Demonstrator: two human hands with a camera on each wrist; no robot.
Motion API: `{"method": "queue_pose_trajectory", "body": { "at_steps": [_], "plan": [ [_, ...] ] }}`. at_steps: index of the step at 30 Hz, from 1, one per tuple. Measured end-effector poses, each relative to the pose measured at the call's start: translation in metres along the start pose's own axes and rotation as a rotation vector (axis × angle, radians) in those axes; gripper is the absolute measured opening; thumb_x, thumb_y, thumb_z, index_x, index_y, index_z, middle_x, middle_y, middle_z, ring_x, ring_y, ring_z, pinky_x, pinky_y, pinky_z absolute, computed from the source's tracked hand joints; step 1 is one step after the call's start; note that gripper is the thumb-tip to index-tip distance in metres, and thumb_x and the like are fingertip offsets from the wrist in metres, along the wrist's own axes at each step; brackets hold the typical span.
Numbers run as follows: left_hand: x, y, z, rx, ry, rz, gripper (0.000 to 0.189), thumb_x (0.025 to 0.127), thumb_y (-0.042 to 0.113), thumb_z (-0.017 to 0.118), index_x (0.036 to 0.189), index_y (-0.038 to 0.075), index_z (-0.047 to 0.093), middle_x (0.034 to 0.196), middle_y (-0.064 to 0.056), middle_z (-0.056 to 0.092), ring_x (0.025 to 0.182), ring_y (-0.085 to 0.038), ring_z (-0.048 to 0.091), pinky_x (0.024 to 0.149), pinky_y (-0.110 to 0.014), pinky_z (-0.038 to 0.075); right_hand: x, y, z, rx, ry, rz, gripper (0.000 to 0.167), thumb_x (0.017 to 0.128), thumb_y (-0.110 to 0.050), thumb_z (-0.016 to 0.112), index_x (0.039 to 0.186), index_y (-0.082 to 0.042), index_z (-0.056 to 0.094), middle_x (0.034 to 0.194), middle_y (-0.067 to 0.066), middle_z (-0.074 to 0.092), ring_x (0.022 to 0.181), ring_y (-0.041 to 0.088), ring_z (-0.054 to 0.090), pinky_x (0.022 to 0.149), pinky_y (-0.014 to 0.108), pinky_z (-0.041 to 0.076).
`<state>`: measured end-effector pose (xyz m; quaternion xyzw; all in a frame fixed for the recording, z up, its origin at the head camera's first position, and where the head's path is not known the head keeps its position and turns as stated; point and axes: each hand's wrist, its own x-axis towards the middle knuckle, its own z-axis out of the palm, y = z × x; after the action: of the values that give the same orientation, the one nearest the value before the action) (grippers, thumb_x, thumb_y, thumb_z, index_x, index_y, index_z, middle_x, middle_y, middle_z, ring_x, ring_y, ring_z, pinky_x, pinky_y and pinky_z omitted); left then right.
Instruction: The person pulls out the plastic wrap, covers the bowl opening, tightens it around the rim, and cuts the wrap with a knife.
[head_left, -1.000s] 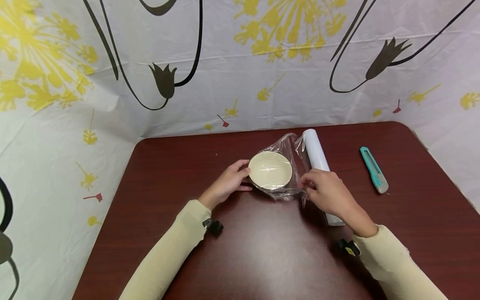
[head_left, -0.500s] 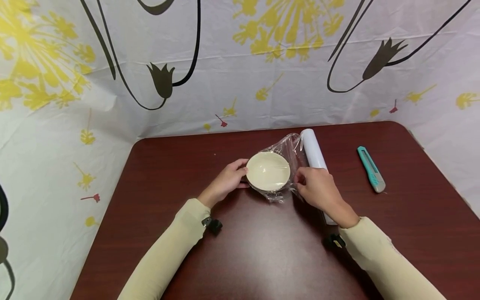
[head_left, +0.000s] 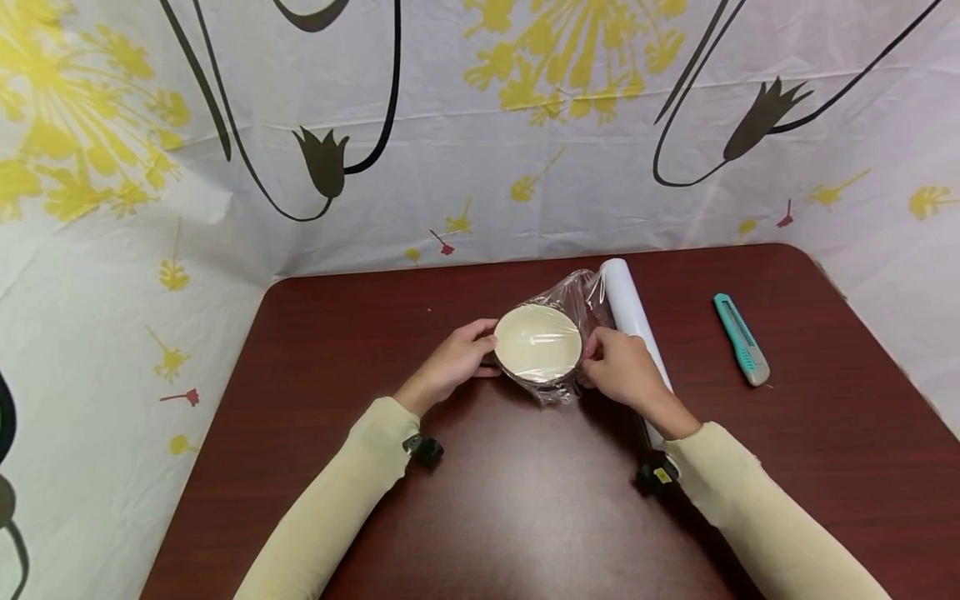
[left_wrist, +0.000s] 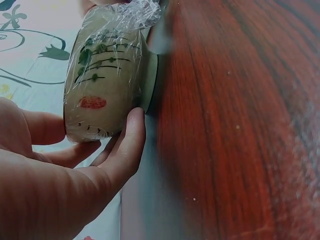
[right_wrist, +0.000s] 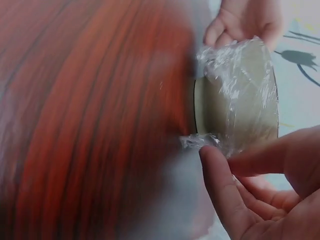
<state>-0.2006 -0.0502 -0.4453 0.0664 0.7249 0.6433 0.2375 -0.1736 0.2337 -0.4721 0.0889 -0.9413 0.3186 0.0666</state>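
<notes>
A cream bowl stands upright on the table, clear plastic wrap stretched across its mouth and clinging to its sides. Green leafy stripes and a red mark decorate the bowl's outer wall in the left wrist view. My left hand holds the bowl's left side, thumb at the rim and fingers lower down. On the right side, my right hand pinches loose wrap close to the wall. Bunched wrap shows near the bowl's foot beside those fingertips in the right wrist view.
A white roll lies right of the bowl, partly behind my right hand. Farther right is a teal and grey utility knife. The dark red table meets a flower-printed cloth at the back.
My right hand has moved left, from over the roll to the bowl's side, bringing the loose wrap in against the wall. My left hand keeps its hold on the bowl.
</notes>
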Motion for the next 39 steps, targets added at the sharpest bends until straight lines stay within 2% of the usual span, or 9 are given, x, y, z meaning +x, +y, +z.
{"method": "queue_pose_trajectory", "body": {
  "at_steps": [3, 7, 13, 19, 21, 24, 29, 33, 39],
  "plan": [
    [0.0, 0.0, 0.0, -0.002, -0.001, 0.0, 0.046, 0.118, 0.008, 0.043, 0.163, -0.002, 0.046, 0.142, -0.025, 0.061, 0.114, -0.031, 0.07, 0.098, -0.047, 0.065, -0.001, -0.01, -0.004, 0.048, -0.004, 0.069, 0.011, 0.078, -0.009, 0.075, 0.077, -0.015, 0.066, 0.068, -0.002, 0.068, 0.067, 0.023, 0.063, 0.06, 0.036, 0.048],
    [0.001, -0.001, 0.001, -0.012, 0.001, 0.004, 0.046, 0.118, 0.008, 0.043, 0.163, -0.002, 0.046, 0.142, -0.025, 0.061, 0.112, -0.03, 0.07, 0.098, -0.047, 0.065, -0.005, -0.029, -0.013, 0.12, -0.021, 0.139, 0.009, 0.08, -0.003, 0.077, 0.078, -0.008, 0.07, 0.073, 0.003, 0.069, 0.073, 0.027, 0.062, 0.065, 0.037, 0.049],
    [0.001, -0.002, 0.002, -0.036, 0.003, -0.005, 0.047, 0.118, 0.009, 0.044, 0.164, -0.003, 0.045, 0.145, -0.026, 0.059, 0.112, -0.027, 0.068, 0.098, -0.046, 0.065, -0.008, -0.03, -0.012, 0.265, -0.095, 0.239, 0.007, 0.085, -0.003, 0.082, 0.088, -0.001, 0.076, 0.081, 0.002, 0.07, 0.082, 0.022, 0.059, 0.072, 0.032, 0.049],
    [0.0, 0.0, 0.004, -0.07, 0.009, -0.012, 0.046, 0.119, 0.009, 0.043, 0.163, -0.005, 0.044, 0.149, -0.027, 0.057, 0.115, -0.029, 0.068, 0.096, -0.045, 0.065, -0.021, -0.038, -0.021, 0.402, -0.209, 0.274, 0.03, 0.088, -0.008, 0.083, 0.111, 0.008, 0.074, 0.095, 0.008, 0.079, 0.085, 0.013, 0.069, 0.074, 0.023, 0.054],
    [-0.001, 0.0, 0.004, -0.075, 0.014, -0.012, 0.046, 0.119, 0.009, 0.043, 0.162, -0.005, 0.045, 0.149, -0.027, 0.057, 0.115, -0.029, 0.068, 0.097, -0.046, 0.065, -0.024, -0.041, -0.02, 0.368, -0.231, 0.255, 0.04, 0.086, -0.014, 0.089, 0.115, 0.007, 0.071, 0.098, 0.009, 0.08, 0.088, 0.013, 0.073, 0.076, 0.024, 0.056],
    [-0.001, 0.0, 0.005, -0.086, 0.017, -0.01, 0.046, 0.119, 0.008, 0.042, 0.162, -0.006, 0.045, 0.151, -0.028, 0.055, 0.115, -0.029, 0.068, 0.097, -0.046, 0.065, -0.025, -0.046, -0.015, 0.255, -0.239, 0.215, 0.056, 0.082, -0.03, 0.098, 0.114, 0.003, 0.066, 0.098, 0.008, 0.079, 0.089, 0.017, 0.073, 0.077, 0.03, 0.057],
    [-0.001, -0.001, 0.005, -0.088, 0.022, -0.01, 0.045, 0.119, 0.008, 0.042, 0.162, -0.006, 0.045, 0.152, -0.028, 0.056, 0.116, -0.03, 0.067, 0.097, -0.046, 0.065, -0.022, -0.055, -0.002, 0.087, -0.185, 0.168, 0.074, 0.072, -0.046, 0.104, 0.11, 0.002, 0.063, 0.096, 0.011, 0.071, 0.085, 0.026, 0.066, 0.076, 0.045, 0.058],
    [-0.001, -0.001, 0.005, -0.08, 0.032, -0.016, 0.046, 0.119, 0.009, 0.042, 0.162, -0.004, 0.046, 0.151, -0.027, 0.057, 0.117, -0.029, 0.067, 0.097, -0.045, 0.065, -0.023, -0.057, 0.003, 0.031, -0.15, 0.174, 0.077, 0.073, -0.041, 0.103, 0.116, 0.006, 0.06, 0.101, 0.016, 0.07, 0.091, 0.034, 0.069, 0.083, 0.054, 0.06],
    [-0.001, 0.0, 0.006, -0.072, 0.03, -0.011, 0.045, 0.119, 0.008, 0.043, 0.162, -0.005, 0.047, 0.151, -0.027, 0.057, 0.115, -0.028, 0.068, 0.095, -0.044, 0.066, -0.023, -0.053, 0.003, -0.03, -0.118, 0.135, 0.066, 0.079, -0.032, 0.101, 0.112, 0.01, 0.062, 0.093, 0.019, 0.07, 0.093, 0.044, 0.071, 0.081, 0.058, 0.06]
  ]
}}
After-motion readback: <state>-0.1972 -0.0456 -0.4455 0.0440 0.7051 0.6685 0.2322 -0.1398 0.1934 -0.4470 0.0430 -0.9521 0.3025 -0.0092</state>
